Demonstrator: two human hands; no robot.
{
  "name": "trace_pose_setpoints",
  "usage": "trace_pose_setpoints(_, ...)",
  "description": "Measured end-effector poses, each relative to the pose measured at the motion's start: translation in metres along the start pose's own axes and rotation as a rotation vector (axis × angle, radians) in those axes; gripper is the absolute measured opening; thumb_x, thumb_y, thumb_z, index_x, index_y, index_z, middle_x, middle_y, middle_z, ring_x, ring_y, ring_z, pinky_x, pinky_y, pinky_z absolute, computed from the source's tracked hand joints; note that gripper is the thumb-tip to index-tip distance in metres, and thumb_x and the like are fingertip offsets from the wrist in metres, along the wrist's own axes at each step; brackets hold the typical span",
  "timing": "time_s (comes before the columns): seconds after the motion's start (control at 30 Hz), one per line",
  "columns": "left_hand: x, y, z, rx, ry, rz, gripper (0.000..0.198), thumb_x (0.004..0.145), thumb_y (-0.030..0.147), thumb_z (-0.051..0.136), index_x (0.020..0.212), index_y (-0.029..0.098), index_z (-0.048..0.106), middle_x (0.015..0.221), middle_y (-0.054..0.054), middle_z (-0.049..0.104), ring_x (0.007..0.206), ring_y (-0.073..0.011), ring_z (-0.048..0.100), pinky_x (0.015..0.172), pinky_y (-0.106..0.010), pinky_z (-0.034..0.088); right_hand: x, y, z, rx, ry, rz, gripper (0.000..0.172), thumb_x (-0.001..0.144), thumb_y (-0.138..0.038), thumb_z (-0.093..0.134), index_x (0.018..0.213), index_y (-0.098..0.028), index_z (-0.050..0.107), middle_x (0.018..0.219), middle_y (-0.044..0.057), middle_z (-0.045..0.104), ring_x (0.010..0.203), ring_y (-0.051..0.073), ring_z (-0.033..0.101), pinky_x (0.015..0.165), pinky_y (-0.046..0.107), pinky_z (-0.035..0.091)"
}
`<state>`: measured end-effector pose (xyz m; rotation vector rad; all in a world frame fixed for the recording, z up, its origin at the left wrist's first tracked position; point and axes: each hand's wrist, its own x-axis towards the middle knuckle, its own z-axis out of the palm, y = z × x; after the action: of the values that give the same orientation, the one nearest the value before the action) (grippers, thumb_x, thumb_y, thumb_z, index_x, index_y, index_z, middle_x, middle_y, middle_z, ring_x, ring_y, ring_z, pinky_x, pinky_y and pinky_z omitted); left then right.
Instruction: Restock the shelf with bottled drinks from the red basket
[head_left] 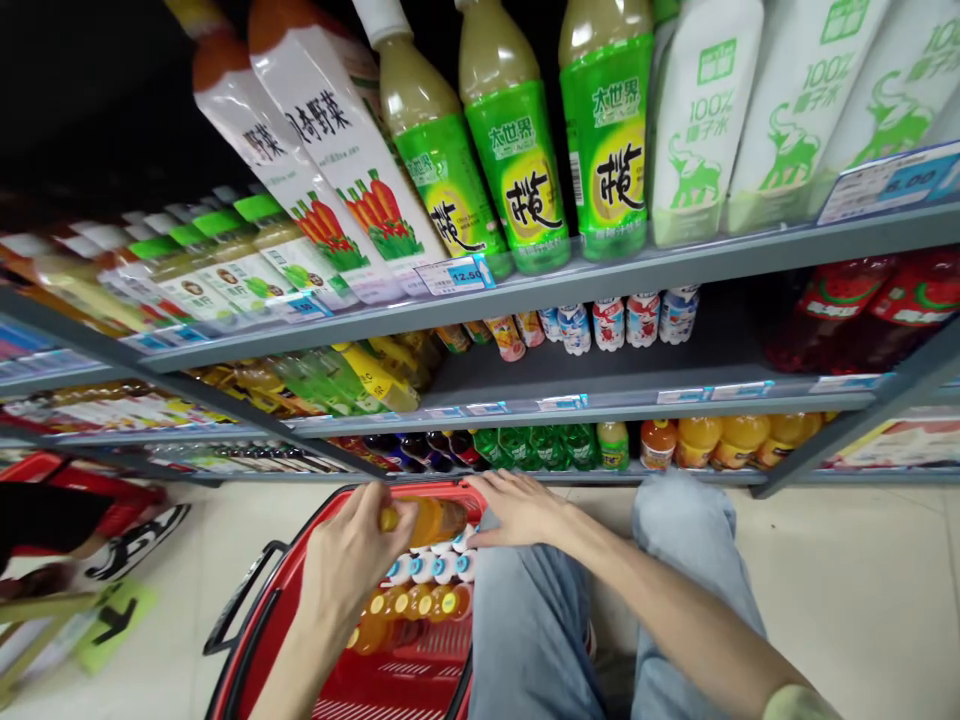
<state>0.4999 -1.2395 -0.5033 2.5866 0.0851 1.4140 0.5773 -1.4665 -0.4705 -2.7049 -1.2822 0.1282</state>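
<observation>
My left hand is closed round the neck of a bottle of orange drink, which lies tilted sideways over the far end of a red shopping basket. My right hand is open, its fingers spread at the basket's far right corner. Whether it touches the rim I cannot tell. In the basket are several small bottles with white and blue caps and a row of small orange drink bottles. The basket's bare slotted floor shows at its near end.
Drink shelves rise ahead; the lowest shelf holds green bottles and orange juice bottles. Small yogurt drink bottles stand above. My knee is right of the basket. Another person's shoe is at the left.
</observation>
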Motion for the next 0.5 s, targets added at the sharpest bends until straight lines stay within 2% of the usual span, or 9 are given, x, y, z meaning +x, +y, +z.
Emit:
trace_pose_setpoints(0.07,0.025,0.029,-0.015,-0.086,0.155,0.044,0.014,0.086,0.024,0.057,0.074,0.021,0.052,0.064,0.003,0.06,0.049,-0.0111,0.052,0.049,-0.022,0.037,0.004,-0.003,0.001,0.122,0.122,-0.113,0.1,0.076,-0.053,0.085,0.158,-0.023,0.036,0.153,0.016,0.054,0.14,0.034,0.054,0.115,0.05,0.045)
trace_pose_setpoints(0.1,0.036,0.044,-0.022,-0.137,0.216,0.064,0.014,0.085,0.022,0.058,0.073,0.021,0.051,0.063,0.003,0.058,0.049,-0.0101,0.051,0.049,-0.021,0.037,0.006,-0.004,0.001,0.187,0.184,-0.154,0.099,0.073,-0.048,0.087,0.156,-0.024,0.038,0.152,0.014,0.055,0.139,0.032,0.054,0.116,0.047,0.045)
trace_pose_setpoints(0.17,0.056,0.071,-0.034,-0.212,0.282,0.085,0.014,0.084,0.02,0.059,0.072,0.021,0.051,0.062,0.005,0.055,0.049,-0.009,0.049,0.05,-0.021,0.038,0.009,-0.007,-0.002,0.306,0.304,-0.174,0.084,0.071,-0.039,0.085,0.146,-0.025,0.048,0.143,0.01,0.062,0.131,0.028,0.061,0.111,0.041,0.049)
trace_pose_setpoints(0.27,0.079,0.098,-0.043,-0.36,0.337,0.06,0.016,0.084,0.02,0.06,0.072,0.021,0.05,0.063,0.005,0.054,0.051,-0.0086,0.049,0.052,-0.021,0.038,0.007,-0.009,-0.016,0.45,0.494,-0.064,0.062,0.066,-0.037,0.081,0.123,-0.022,0.061,0.117,0.006,0.073,0.103,0.025,0.071,0.091,0.035,0.057)
trace_pose_setpoints(0.33,0.09,0.106,-0.04,-0.488,0.358,0.027,0.014,0.085,0.021,0.063,0.075,0.021,0.053,0.066,0.004,0.056,0.055,-0.009,0.051,0.054,-0.021,0.04,0.003,-0.008,-0.029,0.518,0.626,-0.017,0.056,0.062,-0.037,0.081,0.112,-0.022,0.063,0.104,0.004,0.074,0.088,0.023,0.071,0.082,0.033,0.057)
trace_pose_setpoints(0.4,0.097,0.113,-0.029,-0.658,0.375,-0.003,0.01,0.086,0.025,0.066,0.085,0.02,0.059,0.074,0.003,0.059,0.061,-0.0102,0.054,0.058,-0.022,0.043,-0.003,-0.006,-0.043,0.576,0.747,-0.011,0.051,0.061,-0.035,0.083,0.106,-0.022,0.063,0.096,0.002,0.074,0.079,0.02,0.068,0.075,0.031,0.056)
trace_pose_setpoints(0.5,0.096,0.127,0.005,-1.017,0.353,-0.097,0.03,0.089,0.042,0.068,0.109,0.019,0.064,0.098,-0.005,0.065,0.081,-0.0151,0.061,0.07,-0.026,0.051,-0.01,-0.002,-0.061,0.707,0.868,0.004,0.045,0.061,-0.033,0.085,0.099,-0.021,0.065,0.085,0.001,0.073,0.068,0.016,0.063,0.064,0.027,0.054)
